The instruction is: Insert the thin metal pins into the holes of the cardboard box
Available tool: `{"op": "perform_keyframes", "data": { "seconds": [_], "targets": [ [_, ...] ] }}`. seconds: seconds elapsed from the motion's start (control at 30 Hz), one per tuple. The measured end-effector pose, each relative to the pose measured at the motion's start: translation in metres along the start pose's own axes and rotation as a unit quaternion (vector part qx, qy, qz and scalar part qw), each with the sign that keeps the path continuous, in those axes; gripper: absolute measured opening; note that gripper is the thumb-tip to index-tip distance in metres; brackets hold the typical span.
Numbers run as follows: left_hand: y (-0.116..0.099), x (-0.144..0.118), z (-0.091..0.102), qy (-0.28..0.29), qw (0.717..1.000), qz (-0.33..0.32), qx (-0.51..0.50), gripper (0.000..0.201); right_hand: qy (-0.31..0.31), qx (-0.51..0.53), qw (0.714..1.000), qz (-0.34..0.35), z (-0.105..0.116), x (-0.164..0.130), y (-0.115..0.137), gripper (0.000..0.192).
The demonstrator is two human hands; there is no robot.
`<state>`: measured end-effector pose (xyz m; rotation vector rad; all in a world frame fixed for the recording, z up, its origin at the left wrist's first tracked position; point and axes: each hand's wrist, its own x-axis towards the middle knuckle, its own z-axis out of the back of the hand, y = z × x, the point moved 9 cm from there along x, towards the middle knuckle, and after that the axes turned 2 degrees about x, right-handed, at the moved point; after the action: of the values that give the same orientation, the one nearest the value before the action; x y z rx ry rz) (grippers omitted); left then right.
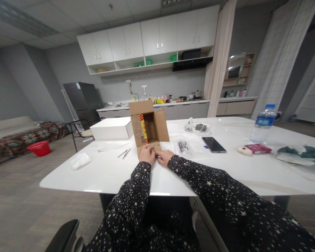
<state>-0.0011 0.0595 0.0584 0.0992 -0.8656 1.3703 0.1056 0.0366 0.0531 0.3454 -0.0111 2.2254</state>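
Note:
A small brown cardboard box (149, 126) stands open on the white table (107, 171), its flaps spread and its near flap folded down toward me. My left hand (147, 154) rests on that near flap with the fingers curled over its edge. My right hand (164, 156) lies just beside it, fingertips touching the same flap. Inside the box a red and yellow printed panel shows on the left wall. What the fingers pinch, if anything small, is hidden. Both sleeves are black with white stars.
A white box (111, 128) sits left of the cardboard box, with two thin metal rods (125, 153) and a white cloth (80, 161) nearer. To the right lie a clear bag of small parts (183, 147), a phone (214, 144), a water bottle (263, 123) and a red packet (257, 148).

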Motion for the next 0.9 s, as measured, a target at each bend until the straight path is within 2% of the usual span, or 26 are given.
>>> {"op": "perform_keyframes", "data": {
  "seconds": [0.9],
  "targets": [
    [-0.0067, -0.0029, 0.0019, 0.018, 1.000, -0.005, 0.016, 0.027, -0.004, 0.003, 1.000, 0.007, 0.0021, -0.0004, 0.0017, 0.032]
  ]
}}
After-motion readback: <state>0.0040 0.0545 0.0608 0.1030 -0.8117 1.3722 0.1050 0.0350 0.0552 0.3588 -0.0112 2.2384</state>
